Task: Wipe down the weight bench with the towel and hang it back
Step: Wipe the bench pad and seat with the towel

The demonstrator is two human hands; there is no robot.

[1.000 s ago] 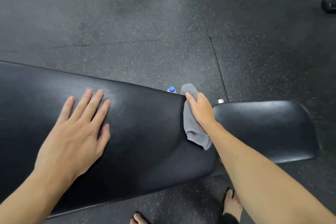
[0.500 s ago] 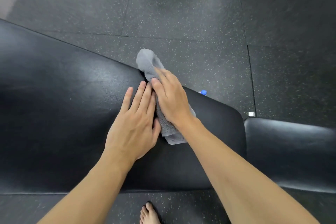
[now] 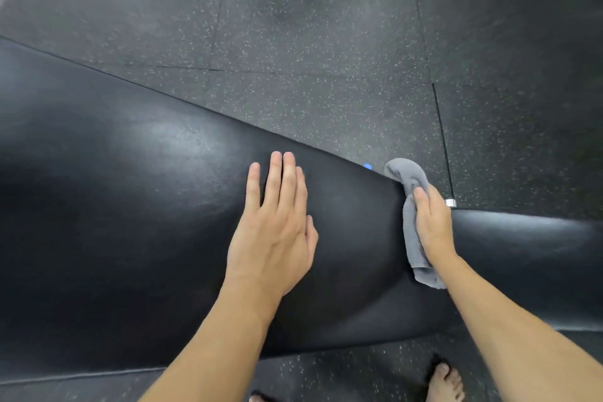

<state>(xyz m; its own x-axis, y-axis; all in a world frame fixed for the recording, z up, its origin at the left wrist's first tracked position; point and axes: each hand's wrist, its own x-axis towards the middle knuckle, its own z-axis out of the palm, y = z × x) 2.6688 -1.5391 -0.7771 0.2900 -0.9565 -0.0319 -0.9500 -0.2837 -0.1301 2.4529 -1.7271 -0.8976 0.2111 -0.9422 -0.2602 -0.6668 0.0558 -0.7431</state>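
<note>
The black padded weight bench [image 3: 114, 206] fills the lower left and middle, its long pad running from the left edge to a gap at the right. Past the gap lies the shorter seat pad [image 3: 528, 258]. My left hand [image 3: 277, 228] lies flat on the long pad, fingers together, holding nothing. My right hand [image 3: 432, 225] presses a folded grey towel [image 3: 409, 202] onto the long pad's right end, beside the gap. The towel's far end sticks out past the bench's back edge.
Dark speckled rubber floor tiles [image 3: 326, 42] lie beyond the bench. A blue bottle cap [image 3: 367, 166] peeks over the bench's far edge, and a small silver knob [image 3: 450, 203] sits at the gap. A bare foot [image 3: 445, 380] stands on the floor in front of the bench.
My right hand has slid the towel rightward from beside my left hand to the long pad's right end. The left hand stays flat on the pad.
</note>
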